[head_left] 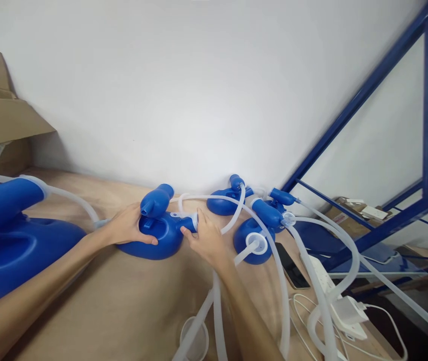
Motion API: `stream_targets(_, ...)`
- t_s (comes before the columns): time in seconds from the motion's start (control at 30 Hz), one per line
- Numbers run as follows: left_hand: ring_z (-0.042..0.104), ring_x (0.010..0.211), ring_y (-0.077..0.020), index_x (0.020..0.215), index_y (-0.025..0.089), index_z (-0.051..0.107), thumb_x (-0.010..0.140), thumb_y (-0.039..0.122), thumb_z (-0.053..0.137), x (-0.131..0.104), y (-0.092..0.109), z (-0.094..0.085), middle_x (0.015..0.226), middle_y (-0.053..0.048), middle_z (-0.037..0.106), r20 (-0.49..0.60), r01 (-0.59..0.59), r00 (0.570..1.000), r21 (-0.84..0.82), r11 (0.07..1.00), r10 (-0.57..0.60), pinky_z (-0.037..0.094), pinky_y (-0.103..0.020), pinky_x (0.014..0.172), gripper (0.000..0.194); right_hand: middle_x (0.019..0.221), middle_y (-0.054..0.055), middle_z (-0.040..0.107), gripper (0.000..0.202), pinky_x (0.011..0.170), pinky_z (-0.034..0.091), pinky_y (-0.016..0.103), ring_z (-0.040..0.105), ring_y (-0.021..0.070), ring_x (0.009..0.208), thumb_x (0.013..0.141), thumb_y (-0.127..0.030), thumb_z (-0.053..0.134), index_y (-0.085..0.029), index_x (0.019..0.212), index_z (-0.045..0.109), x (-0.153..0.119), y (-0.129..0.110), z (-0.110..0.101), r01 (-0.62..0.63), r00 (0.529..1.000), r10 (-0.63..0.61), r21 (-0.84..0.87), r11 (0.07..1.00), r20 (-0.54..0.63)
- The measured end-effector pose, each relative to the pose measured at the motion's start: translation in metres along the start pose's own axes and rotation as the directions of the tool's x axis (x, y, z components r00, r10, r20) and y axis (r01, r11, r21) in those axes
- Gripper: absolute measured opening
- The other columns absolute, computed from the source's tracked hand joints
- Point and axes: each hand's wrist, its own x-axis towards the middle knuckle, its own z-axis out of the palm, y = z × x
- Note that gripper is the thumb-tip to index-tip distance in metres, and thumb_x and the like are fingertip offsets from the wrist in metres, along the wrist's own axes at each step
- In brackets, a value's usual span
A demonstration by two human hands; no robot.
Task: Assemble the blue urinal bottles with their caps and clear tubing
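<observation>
A blue plastic urinal bottle [170,240] lies on the table in front of me, its handle part [157,199] pointing up toward the wall. My left hand [125,228] grips the bottle's left side, thumb over the hollow and fingers behind it. On the right side, my right hand [209,240] pinches the white cap [194,220] at the bottle's short neck, thumb in front. Part of the cap is hidden by my fingers. A larger-looking blue bottle [48,235] with a white-rimmed mouth stands close by at the left, under my left forearm.
Several more blue bottles [242,240] with translucent hoses [283,281] crowd the right. There lie a phone [291,265], a power strip [321,276] with a white charger [349,311] and cables. A clear cup [198,341] stands in front. A cardboard box [6,120] and blue metal frame [364,95] flank the table.
</observation>
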Motion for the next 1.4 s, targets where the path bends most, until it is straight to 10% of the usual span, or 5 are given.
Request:
stream_targets(0.23,0.062,0.121,-0.0432,0.132,0.012,0.059,0.063,0.078,0.075,-0.003,0.002,0.002,0.128,-0.021,0.069,0.017,0.020,1.000,0.112,0.994,-0.022,0.049,-0.051,0.102,0.097,0.114,0.018,0.073,0.055,0.092,0.052,0.043,0.070,0.0337,0.110,0.086,-0.064,0.068,-0.016,0.113,0.062,0.024,0.001,-0.012,-0.018,0.998,0.020,-0.027,0.999,0.064)
stream_targets(0.53,0.064,0.116,-0.0432,0.129,0.014,0.059,0.062,0.083,0.071,-0.005,0.004,0.006,0.117,-0.019,0.071,-0.013,0.039,0.999,0.164,0.986,-0.037,0.051,-0.049,0.095,0.097,0.148,0.023,0.058,0.093,0.110,0.043,0.046,0.052,0.0381,0.142,0.082,-0.059,0.075,-0.013,0.154,0.039,0.022,0.003,0.008,-0.084,0.995,0.090,0.116,0.990,-0.051)
stream_targets(1.07,0.067,0.108,-0.0436,0.125,0.015,0.060,0.062,0.082,0.071,-0.009,0.017,0.008,0.114,-0.017,0.073,-0.080,0.067,0.995,0.166,0.984,-0.054,0.053,-0.051,0.091,0.092,0.101,0.005,0.077,0.036,0.082,0.050,0.032,0.072,0.0269,0.099,0.086,-0.054,0.071,-0.022,0.102,0.071,0.038,0.006,-0.010,-0.051,0.990,0.032,0.135,0.990,0.134)
stream_targets(1.4,0.067,0.111,-0.0446,0.133,0.016,0.058,0.063,0.083,0.070,-0.014,0.013,0.012,0.118,-0.019,0.073,-0.130,0.064,0.991,0.174,0.983,-0.042,0.054,-0.052,0.094,0.098,0.148,0.017,0.060,0.082,0.109,0.044,0.046,0.057,0.0365,0.137,0.091,-0.078,0.050,-0.020,0.148,0.051,0.028,-0.006,-0.020,-0.054,0.994,0.049,0.041,0.998,0.101)
